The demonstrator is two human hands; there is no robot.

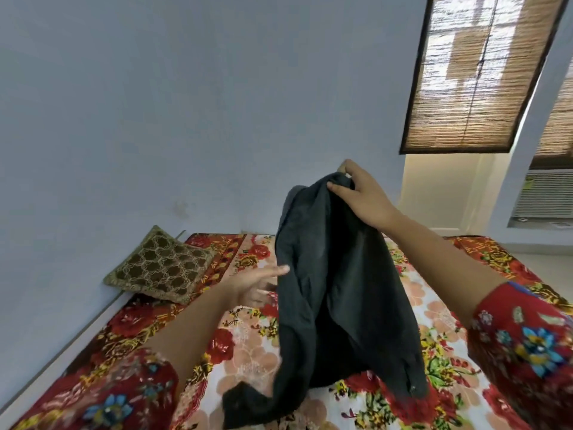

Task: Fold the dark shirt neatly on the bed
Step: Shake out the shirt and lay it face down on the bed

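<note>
Furthest out from the left fingers, against the wall, a brown patterned cushion (161, 265) leans on the edge of the bed (248, 352). It plays no part in the fold.

The left hand (259, 285) is held low over the flowered cover, palm roughly up and fingers (280, 270) straight and spread, holding nothing. Its fingertips point at the near left edge of the dark shirt (341, 290). The longest one looks to be just touching the cloth, but motion blur makes it hard to tell contact from a narrow gap.

The shirt lies straight ahead of those fingertips and runs both above and below them. It hangs as one long bunched column with its long axis close to upright. The top is raised high and the bottom is heaped on the bed, with a loose end trailing toward the person.

The right hand (364, 197) is at the top of that column, thumb and forefinger pinching a gathered bit of fabric, probably near the collar or a shoulder. All the lifted weight hangs below those fingers.

So the free left hand is the nearer one to the hanging side edge, roughly midway down. The next step is likely to take that edge and draw it away from the right hand to spread the shirt flat. Folding has hardly begun.

Beyond the right hand, a woven blind (471, 76) covers the window.
</note>
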